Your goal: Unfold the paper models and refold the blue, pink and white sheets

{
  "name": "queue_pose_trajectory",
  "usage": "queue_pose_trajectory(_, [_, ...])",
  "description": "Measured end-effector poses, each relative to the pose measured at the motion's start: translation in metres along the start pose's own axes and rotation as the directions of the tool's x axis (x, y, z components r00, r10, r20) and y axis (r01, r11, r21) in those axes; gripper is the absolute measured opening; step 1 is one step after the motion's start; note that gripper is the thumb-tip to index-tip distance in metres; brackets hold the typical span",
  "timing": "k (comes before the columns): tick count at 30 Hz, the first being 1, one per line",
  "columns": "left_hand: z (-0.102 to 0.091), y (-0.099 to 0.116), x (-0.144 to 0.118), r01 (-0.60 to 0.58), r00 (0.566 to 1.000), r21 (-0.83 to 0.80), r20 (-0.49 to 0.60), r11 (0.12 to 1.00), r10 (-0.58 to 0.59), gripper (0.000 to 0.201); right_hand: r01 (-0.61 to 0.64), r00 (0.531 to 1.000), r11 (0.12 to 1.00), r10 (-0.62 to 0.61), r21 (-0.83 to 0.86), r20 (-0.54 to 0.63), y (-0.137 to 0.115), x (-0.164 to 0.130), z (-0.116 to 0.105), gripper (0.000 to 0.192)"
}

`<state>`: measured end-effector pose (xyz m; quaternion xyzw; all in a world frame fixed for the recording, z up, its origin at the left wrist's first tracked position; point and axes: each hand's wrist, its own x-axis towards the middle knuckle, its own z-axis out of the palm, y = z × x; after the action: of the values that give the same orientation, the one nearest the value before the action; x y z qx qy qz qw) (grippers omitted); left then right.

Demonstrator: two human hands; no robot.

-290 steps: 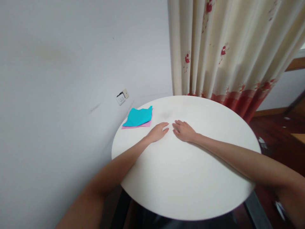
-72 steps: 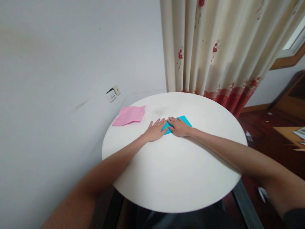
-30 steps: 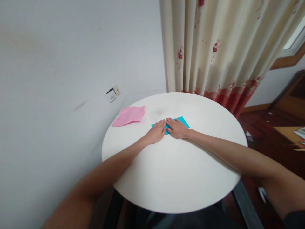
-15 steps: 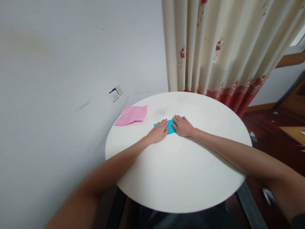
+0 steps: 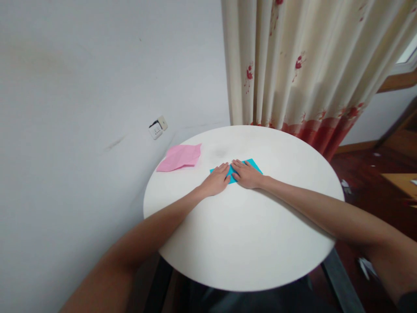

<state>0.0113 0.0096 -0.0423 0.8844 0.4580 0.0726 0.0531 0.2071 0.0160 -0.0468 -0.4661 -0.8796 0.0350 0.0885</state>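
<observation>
A blue sheet of paper [image 5: 256, 165] lies flat on the round white table [image 5: 247, 243], partly covered by both hands. Over its left part rests my left hand [image 5: 216, 179], fingers stretched out and pointing away from me. My right hand [image 5: 246, 174] is laid flat on the middle of the sheet, its fingertips close to the left hand's fingers. The sheet's right end shows beyond the right hand, and a narrow strip of blue is visible between the hands. Neither hand grips anything.
Pink paper [image 5: 180, 157], creased, lies at the table's far left edge. Behind the table are a white wall with a socket [image 5: 155, 130] and a cream and red curtain [image 5: 293, 87]. To the right, pale scraps [image 5: 345, 187] lie on the dark floor.
My right hand has slid a little to the left along the blue paper, uncovering its right end. The left hand and the pink paper have stayed where they were.
</observation>
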Motion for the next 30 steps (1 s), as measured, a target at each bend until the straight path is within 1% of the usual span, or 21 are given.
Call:
queue_pose_trajectory(2, [0.002,-0.001,0.001,-0.005,1.000,-0.008,-0.010,1.000,0.005,0.061,0.024,1.000,1.000,-0.024,0.015,0.011,-0.003,0.001,0.000,0.063])
queue_pose_trajectory(8, [0.003,-0.001,0.001,-0.007,1.000,-0.011,-0.009,1.000,0.007,0.062,0.016,1.000,0.999,-0.016,0.030,0.010,-0.007,0.001,0.000,0.063])
queue_pose_trajectory(14, [0.000,0.000,-0.001,-0.003,1.000,-0.004,0.008,1.000,0.003,0.061,-0.042,0.999,0.998,0.041,0.054,0.026,-0.002,0.003,-0.001,0.063])
queue_pose_trajectory(19, [-0.002,0.000,-0.001,0.004,1.000,-0.006,0.016,1.000,-0.004,0.060,-0.087,0.996,0.995,0.087,0.040,-0.005,0.009,0.002,-0.001,0.060])
queue_pose_trajectory(23, [-0.001,0.000,-0.001,0.006,1.000,-0.004,0.014,1.000,-0.006,0.061,-0.169,0.985,0.986,0.169,0.009,-0.020,0.015,0.000,-0.003,0.058])
queue_pose_trajectory(26, [0.000,-0.001,-0.001,0.003,1.000,-0.004,0.009,1.000,-0.003,0.062,-0.200,0.979,0.980,0.199,-0.014,-0.031,0.015,-0.001,-0.004,0.057])
queue_pose_trajectory(30, [-0.001,0.000,-0.001,0.007,1.000,-0.001,0.006,1.000,-0.007,0.063,-0.202,0.978,0.979,0.200,-0.032,-0.056,0.009,0.000,-0.003,0.057])
